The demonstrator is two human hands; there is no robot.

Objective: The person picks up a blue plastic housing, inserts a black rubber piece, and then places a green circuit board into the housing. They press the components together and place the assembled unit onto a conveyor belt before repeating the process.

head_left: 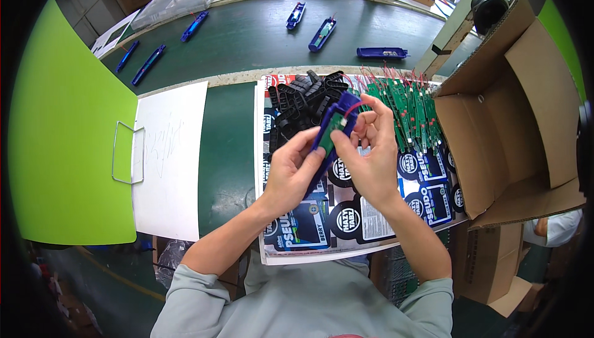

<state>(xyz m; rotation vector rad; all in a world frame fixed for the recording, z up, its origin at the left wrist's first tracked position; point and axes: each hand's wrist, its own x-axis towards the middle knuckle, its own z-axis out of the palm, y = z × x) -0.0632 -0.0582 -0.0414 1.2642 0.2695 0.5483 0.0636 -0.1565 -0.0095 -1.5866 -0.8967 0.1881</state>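
Note:
Over the printed sheet, a long dark-blue plastic housing (349, 101) is held tilted, its upper end leaning right. A narrow green circuit board (328, 142) lies in its open side, with a red wire (353, 107) at the upper end. My left hand (288, 168) is closed round the housing's left side, thumb on the front near the board. My right hand (374, 165) presses its thumb on the board; its index finger is raised by the red wire, the other fingers curled at the housing's edge. The hands partly cover housing and board.
Black plastic parts (291, 100) and several green circuit boards with red wires (408, 112) lie behind my hands. An open cardboard box (507, 134) stands right. Several blue housings (322, 35) rest on the green surface beyond. A lime-green panel (68, 134) and white board (167, 158) are left.

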